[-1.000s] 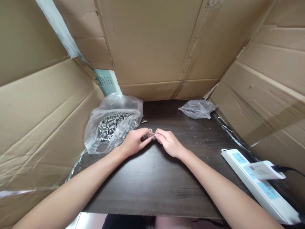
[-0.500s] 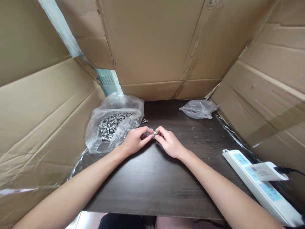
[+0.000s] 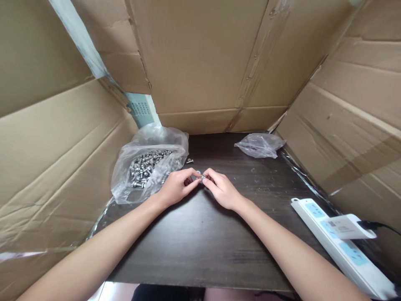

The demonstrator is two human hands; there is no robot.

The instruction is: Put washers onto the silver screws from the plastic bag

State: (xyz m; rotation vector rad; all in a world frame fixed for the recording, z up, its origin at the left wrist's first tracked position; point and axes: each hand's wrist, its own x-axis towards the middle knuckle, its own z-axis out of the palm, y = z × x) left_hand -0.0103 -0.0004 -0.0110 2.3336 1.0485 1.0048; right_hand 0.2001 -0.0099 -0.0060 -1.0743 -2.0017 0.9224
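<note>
My left hand [image 3: 179,185] and my right hand [image 3: 221,189] meet over the middle of the dark table. Between their fingertips is a small metal bolt [image 3: 203,177], pinched from both sides; the fingers hide most of it. A little washer-like metal ring [image 3: 198,172] shows just behind my left fingertips, and I cannot tell whether it lies on the table. Beyond my left hand, one loose bolt [image 3: 190,161] lies on the tabletop. An open clear plastic bag [image 3: 120,177] left of my hands holds many metal bolts [image 3: 147,167].
A crumpled clear plastic bag [image 3: 260,145] lies at the back right. Along the right side runs a white power strip [image 3: 332,242] with a white plug-in adapter [image 3: 346,226] and black cable. Cardboard walls [image 3: 213,58] close in the dark table [image 3: 200,246] at the back and sides.
Both hands stay nearly in place, still pinching the bolt, which has turned slightly between the fingertips. The whole view has shifted a little.
</note>
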